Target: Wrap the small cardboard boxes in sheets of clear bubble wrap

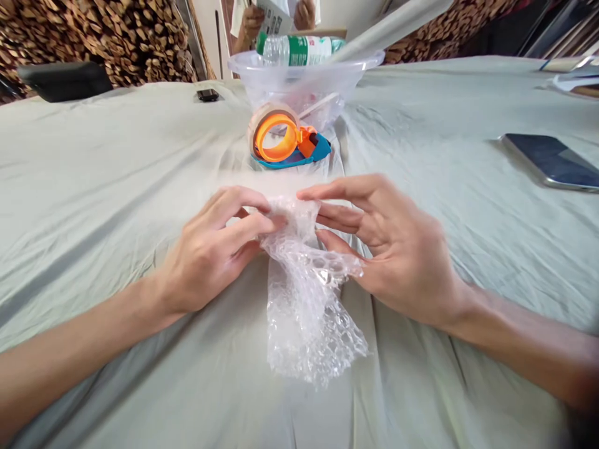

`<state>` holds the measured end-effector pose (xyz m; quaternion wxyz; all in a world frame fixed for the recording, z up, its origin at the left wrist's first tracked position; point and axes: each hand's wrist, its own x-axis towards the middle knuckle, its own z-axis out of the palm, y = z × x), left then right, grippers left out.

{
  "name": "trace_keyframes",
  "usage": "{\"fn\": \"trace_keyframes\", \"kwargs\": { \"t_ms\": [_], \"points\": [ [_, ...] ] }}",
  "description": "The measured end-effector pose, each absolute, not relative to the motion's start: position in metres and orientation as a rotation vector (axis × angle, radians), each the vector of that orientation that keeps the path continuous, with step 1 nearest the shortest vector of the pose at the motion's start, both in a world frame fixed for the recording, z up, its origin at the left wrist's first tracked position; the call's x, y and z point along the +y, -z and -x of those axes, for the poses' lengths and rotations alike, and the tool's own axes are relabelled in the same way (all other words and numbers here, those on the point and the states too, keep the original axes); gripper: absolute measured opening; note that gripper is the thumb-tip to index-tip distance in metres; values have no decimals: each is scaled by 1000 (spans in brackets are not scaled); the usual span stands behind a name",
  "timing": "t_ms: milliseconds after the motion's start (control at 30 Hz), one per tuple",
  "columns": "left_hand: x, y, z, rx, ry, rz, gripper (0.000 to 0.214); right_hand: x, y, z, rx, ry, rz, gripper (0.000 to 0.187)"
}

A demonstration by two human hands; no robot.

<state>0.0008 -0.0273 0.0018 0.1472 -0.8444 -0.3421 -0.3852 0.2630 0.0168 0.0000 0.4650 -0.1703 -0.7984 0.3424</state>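
Observation:
A crumpled piece of clear bubble wrap point(306, 305) lies on the pale cloth-covered table point(107, 187) in front of me. My left hand point(213, 249) pinches its top edge between thumb and fingers. My right hand point(388, 243) grips the same top end from the other side, fingers curled over it. The lower part of the wrap trails loose toward me.
Just beyond my hands sits an orange and blue tape dispenser point(285, 140) with a tape roll. Behind it stands a clear plastic bowl point(304, 78) with a green-labelled bottle point(299, 48). A phone point(552, 161) lies at right; a small black object point(208, 95) at back. Another person's hands point(278, 19) hold paper.

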Motion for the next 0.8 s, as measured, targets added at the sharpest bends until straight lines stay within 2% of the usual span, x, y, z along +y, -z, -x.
{"fn": "trace_keyframes", "kwargs": {
  "t_ms": [167, 500, 567, 800],
  "points": [
    [-30, -5, -4, -996, 1104, 2426, 27, 21, -2, -268, -2210, -481, 433, 36],
    [-34, -7, -1, -956, 1091, 2472, 26, 19, 5, -266, -2354, -378, 422, 57],
    [-34, -7, -3, -899, 1067, 2444, 25, 18, 6, -263, -2362, -332, 438, 53],
    [-37, -9, -15, -845, 1094, 2405, 15, 21, -1, -261, -2275, -234, 444, 21]
  ]
}}
